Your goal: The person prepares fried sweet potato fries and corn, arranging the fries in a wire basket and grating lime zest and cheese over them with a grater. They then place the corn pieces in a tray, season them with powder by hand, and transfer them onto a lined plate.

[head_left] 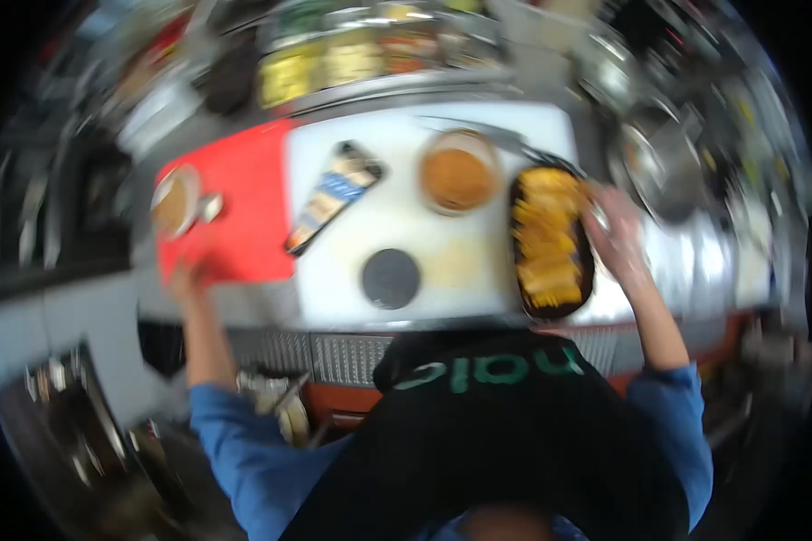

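My right hand (618, 236) is at the right rim of a black oblong tray (521, 287) that holds yellow-orange food in pieces (549, 239). Its fingers look stretched toward the food's upper right edge; blur hides whether they touch it. My left hand (189, 275) is at the lower left edge of a red cutting board (253, 198), its fingers smeared by motion. Above it on the board are a small round container with tan contents (176, 200) and a small pale object (210, 207).
A white cutting board (334, 293) carries a dark phone-like slab (336, 197), a round tub of orange-brown contents (458, 173) and a dark round disc (391, 279). Behind stand several food containers (352, 59). A metal pot (663, 162) is at the right.
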The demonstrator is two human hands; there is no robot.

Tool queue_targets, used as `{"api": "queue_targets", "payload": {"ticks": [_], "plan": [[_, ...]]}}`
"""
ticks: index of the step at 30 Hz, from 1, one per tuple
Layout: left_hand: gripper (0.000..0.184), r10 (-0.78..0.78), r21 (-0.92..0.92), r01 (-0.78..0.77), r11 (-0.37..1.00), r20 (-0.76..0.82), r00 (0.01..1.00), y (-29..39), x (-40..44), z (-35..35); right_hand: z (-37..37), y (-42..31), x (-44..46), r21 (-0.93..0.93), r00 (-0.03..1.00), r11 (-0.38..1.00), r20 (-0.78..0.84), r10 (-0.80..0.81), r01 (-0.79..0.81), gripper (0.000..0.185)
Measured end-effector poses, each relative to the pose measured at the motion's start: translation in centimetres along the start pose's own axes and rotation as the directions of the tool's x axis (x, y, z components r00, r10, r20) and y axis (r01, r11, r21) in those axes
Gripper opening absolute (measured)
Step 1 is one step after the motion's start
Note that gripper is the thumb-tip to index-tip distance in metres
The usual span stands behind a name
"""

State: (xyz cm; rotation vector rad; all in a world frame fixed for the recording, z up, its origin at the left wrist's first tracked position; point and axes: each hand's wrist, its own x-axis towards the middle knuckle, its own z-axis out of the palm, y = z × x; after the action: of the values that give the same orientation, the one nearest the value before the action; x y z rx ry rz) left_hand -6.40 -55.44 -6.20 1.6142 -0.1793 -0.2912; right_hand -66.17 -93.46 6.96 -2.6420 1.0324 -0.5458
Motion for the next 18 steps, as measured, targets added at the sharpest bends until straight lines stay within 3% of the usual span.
{"api": "queue_targets", "payload": {"ticks": [1,2,3,4,5,6,9,11,12,13,14,16,17,18], "plan": [[0.039,-0.157,-0.215,0.209,0.954,0.237,0.959,-1.7,5.5,-3.1,-0.4,-0.3,-0.6,-0.065,0.989,0.989,0.044,0.139,-0.136,0.029],[0.055,-0.313,-0.095,0.323,0.941,0.106,0.944,3.0,4.1,1.3,-0.3,-0.4,-0.8,-0.118,0.984,0.978,0.029,0.177,-0.173,0.028],[0.063,-0.519,-0.164,0.505,0.848,-0.055,0.853,1.7,8.4,0.5,-0.8,-0.5,-0.9,-0.171,0.980,0.968,0.043,0.196,-0.186,0.028],[0.063,-0.539,-0.148,0.535,0.832,0.017,0.842,0.2,10.8,1.5,-0.3,0.0,-0.7,-0.207,0.973,0.954,0.044,0.228,-0.215,0.029],[0.060,-0.541,-0.167,0.543,0.823,0.060,0.839,-1.1,12.7,1.7,0.1,0.1,0.1,-0.244,0.963,0.942,0.084,0.257,-0.230,0.029],[0.058,-0.534,-0.193,0.540,0.819,0.087,0.841,-1.8,14.1,1.4,1.1,0.7,0.5,-0.289,0.987,0.947,0.032,0.155,-0.139,0.022],[0.053,-0.487,-0.291,0.494,0.819,0.101,0.867,-2.4,15.9,-0.5,2.3,0.0,3.0,-0.288,0.981,0.948,0.096,0.170,-0.136,0.022],[0.051,-0.475,-0.289,0.488,0.824,0.116,0.872,-1.4,14.6,0.1,3.6,0.4,3.7,-0.291,0.938,0.953,0.300,0.172,-0.082,0.023],[0.050,-0.473,-0.286,0.490,0.823,0.130,0.871,-1.1,14.3,0.3,3.8,0.3,3.9,-0.283,0.942,0.955,0.288,0.171,-0.087,0.023],[0.047,-0.350,-0.017,0.353,0.935,0.093,0.932,-6.9,19.6,-2.5,3.8,0.1,4.0,-0.303,0.936,0.952,0.324,0.140,-0.037,0.021],[0.047,-0.334,-0.020,0.338,0.941,0.103,0.937,-6.1,19.3,-1.6,3.4,0.1,4.3,-0.331,0.926,0.944,0.360,0.110,0.016,0.020],[0.045,-0.315,-0.176,0.339,0.924,0.149,0.937,-3.4,15.4,0.9,3.4,-0.5,4.5,-0.322,0.918,0.946,0.360,0.166,-0.045,0.020],[0.046,-0.274,-0.096,0.273,0.957,0.011,0.962,-0.3,11.9,4.4,4.0,0.7,4.7,-0.360,0.906,0.933,0.401,0.132,0.024,0.021],[0.054,-0.300,-0.002,0.301,0.954,0.029,0.953,0.4,13.4,6.0,4.1,1.6,4.7,-0.398,0.889,0.913,0.445,0.108,0.088,0.022]]}}
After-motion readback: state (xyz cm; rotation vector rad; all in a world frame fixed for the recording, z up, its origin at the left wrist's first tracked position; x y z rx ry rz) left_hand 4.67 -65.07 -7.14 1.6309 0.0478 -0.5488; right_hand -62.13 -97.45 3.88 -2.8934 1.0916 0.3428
